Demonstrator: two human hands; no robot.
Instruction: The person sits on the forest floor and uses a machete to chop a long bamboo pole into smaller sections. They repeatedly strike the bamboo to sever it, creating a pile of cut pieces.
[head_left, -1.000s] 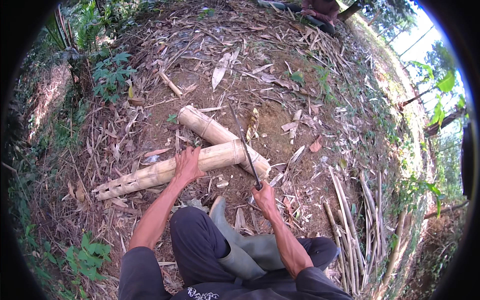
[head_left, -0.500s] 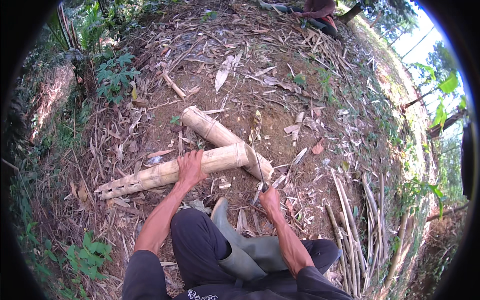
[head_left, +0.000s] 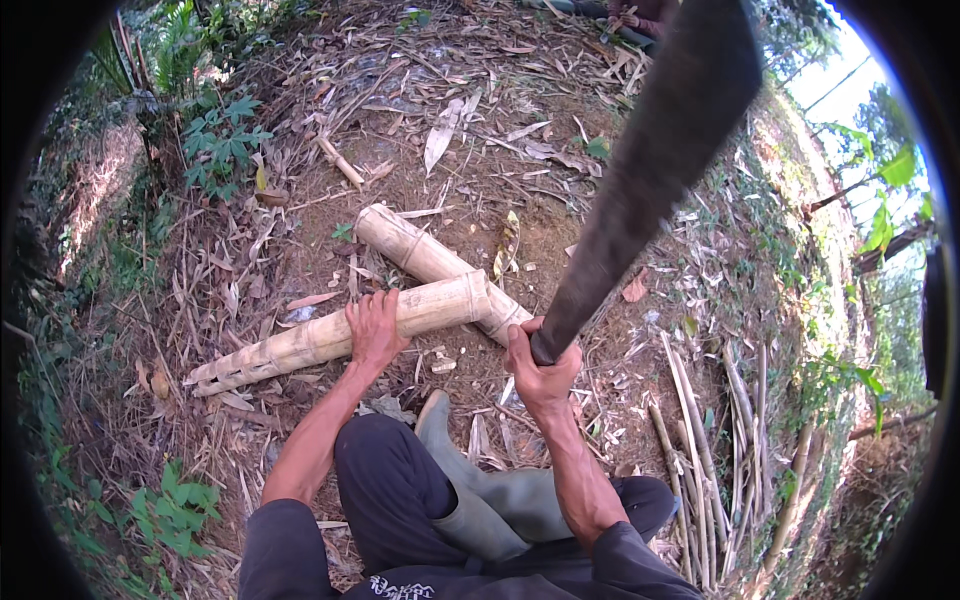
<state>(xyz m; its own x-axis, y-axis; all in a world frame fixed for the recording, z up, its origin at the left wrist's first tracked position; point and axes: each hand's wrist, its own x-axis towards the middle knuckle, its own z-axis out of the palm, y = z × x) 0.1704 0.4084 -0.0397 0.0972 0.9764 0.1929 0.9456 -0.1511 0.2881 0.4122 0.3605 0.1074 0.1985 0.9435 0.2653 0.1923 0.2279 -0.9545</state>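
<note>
Widening dark blade [head_left: 655,165], jointed bamboo [head_left: 440,308]

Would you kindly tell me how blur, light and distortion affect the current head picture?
Head view: the knife has smeared edges, whether from motion or closeness I can't tell; the bamboo tube and left hand look fairly clear; the sky at upper right is washed out white; the ground appears to curve away at right, with the corners black.
</note>
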